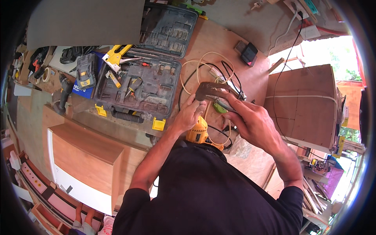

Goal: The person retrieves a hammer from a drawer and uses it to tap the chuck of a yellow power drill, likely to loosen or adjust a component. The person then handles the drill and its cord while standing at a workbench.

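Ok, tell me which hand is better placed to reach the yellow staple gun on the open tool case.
Likely the left hand: it is nearer the yellow staple gun, which lies to its left. The right hand is farther off, though both hands hold the brown tool.

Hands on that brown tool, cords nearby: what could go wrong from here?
Looped cords lie just beyond the dark brown tool and might snag it. If it slips, it could nip the left hand, whose fingers are against it. The yellow power tool near that hand could get knocked.
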{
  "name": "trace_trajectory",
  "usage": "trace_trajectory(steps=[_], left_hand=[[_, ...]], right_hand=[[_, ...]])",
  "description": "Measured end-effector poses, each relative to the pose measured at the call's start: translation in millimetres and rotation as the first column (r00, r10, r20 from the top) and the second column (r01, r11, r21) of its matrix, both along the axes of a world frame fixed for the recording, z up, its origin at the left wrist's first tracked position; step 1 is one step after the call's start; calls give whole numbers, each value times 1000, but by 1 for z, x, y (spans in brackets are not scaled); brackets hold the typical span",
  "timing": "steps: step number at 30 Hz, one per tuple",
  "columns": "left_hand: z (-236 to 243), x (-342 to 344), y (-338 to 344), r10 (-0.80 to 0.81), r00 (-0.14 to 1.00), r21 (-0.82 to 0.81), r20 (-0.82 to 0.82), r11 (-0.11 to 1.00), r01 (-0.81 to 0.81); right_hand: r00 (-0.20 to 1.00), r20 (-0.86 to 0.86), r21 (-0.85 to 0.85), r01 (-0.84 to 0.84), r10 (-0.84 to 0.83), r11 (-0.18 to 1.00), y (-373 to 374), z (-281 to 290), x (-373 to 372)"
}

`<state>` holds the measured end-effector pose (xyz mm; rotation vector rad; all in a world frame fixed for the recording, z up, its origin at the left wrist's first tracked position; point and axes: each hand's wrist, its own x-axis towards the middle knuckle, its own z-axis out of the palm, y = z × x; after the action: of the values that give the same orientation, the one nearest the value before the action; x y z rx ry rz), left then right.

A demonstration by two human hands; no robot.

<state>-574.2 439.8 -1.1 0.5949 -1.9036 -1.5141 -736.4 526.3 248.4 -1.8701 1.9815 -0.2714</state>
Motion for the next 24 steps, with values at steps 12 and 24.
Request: trace_trajectory(steps=[12, 24], left_hand=[[2, -2, -5, -61, 998, 49, 2, 997, 61], [-10, -2, -2, 20, 990, 345, -137, 938, 28]], right_hand=[[999, 1, -31, 53, -53, 998, 1, -10, -5], [925, 221, 0, 316, -308, 949, 19, -40, -12]])
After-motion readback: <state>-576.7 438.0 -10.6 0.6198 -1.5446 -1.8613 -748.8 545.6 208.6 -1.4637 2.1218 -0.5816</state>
